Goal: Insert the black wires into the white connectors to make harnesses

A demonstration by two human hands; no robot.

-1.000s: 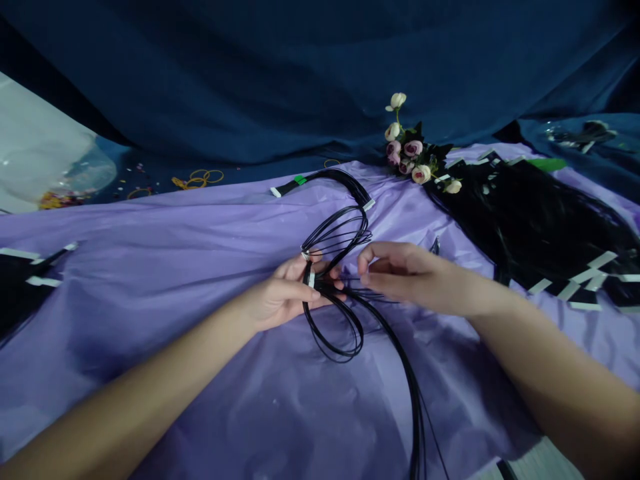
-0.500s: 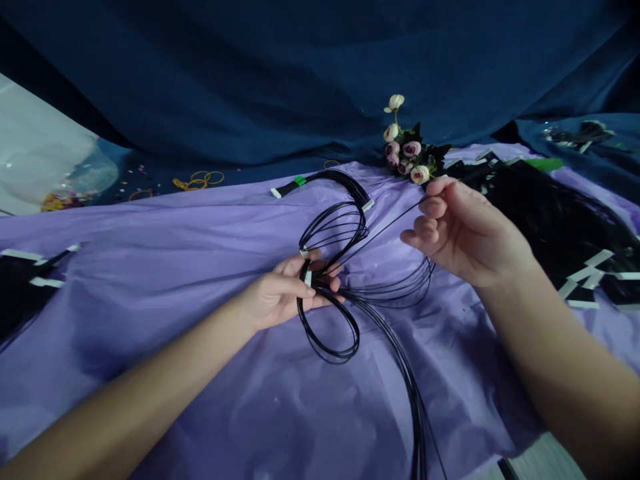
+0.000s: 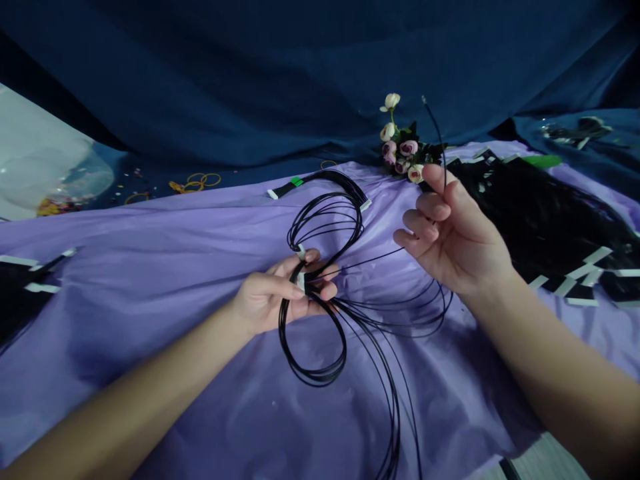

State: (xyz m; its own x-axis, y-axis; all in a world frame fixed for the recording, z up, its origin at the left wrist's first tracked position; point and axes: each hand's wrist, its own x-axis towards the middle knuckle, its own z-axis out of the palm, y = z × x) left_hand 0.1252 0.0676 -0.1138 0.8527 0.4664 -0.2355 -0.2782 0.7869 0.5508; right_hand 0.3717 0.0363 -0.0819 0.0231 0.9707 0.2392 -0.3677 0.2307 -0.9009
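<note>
Black thin cables point(image 3: 320, 380) form loops above and below my left hand point(image 3: 280, 293), which grips them at a white connector point(image 3: 301, 280) under the thumb. Loose strands hang from the bundle toward the lower right. Off to the right, my right hand point(image 3: 440, 200) pinches one black wire point(image 3: 436, 127) between thumb and forefinger, its tip pointing up. That hand's other fingers are curled. A wire runs from the left hand's bundle to the right hand.
Behind the hands, a bundled cable with green tape point(image 3: 297, 181) lies on purple cloth point(image 3: 150, 267). Artificial flowers point(image 3: 409, 148) stand near the back edge. Dark cable piles with white connectors lie right point(image 3: 545, 220) and left point(image 3: 20, 287). Yellow bands point(image 3: 195, 182) are behind.
The wire in my right hand now has its free end sticking up above the fingers. My left hand and the loops have shifted slightly left, and the loose strands have spread.
</note>
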